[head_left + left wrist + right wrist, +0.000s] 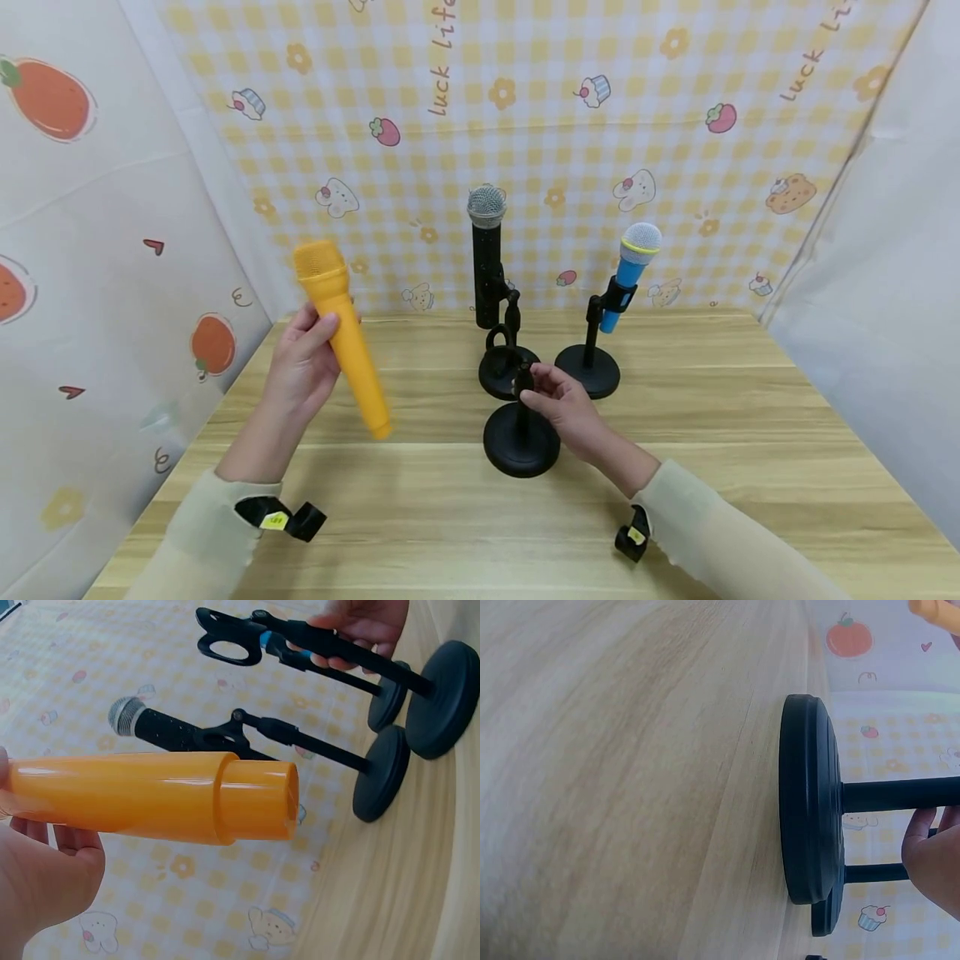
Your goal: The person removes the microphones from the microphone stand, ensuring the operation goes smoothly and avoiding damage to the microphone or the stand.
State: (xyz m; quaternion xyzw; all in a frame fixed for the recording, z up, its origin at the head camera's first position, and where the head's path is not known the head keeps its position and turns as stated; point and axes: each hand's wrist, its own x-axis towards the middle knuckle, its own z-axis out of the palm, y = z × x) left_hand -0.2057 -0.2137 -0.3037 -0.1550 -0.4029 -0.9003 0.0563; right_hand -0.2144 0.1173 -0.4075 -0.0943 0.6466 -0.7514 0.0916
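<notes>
My left hand (303, 367) grips a yellow microphone (356, 358) around its body, tilted in the air above the left of the table, mesh head up. In the left wrist view the microphone's tail (259, 799) points right. With thumb and fingers, my right hand (573, 412) holds the upper stem of a black microphone stand (521, 450), whose round base is near the table's middle. Nothing sits in that stand's clip (229, 641). In the right wrist view the stand's base (806, 799) appears side-on, with part of the hand beside the stem.
Behind the held stand, a black microphone (486, 275) with a silver head stands in another stand. To the right, a blue microphone (628, 271) leans in a third stand (588, 371). A checked cloth (420, 167) hangs behind the wooden table (712, 417).
</notes>
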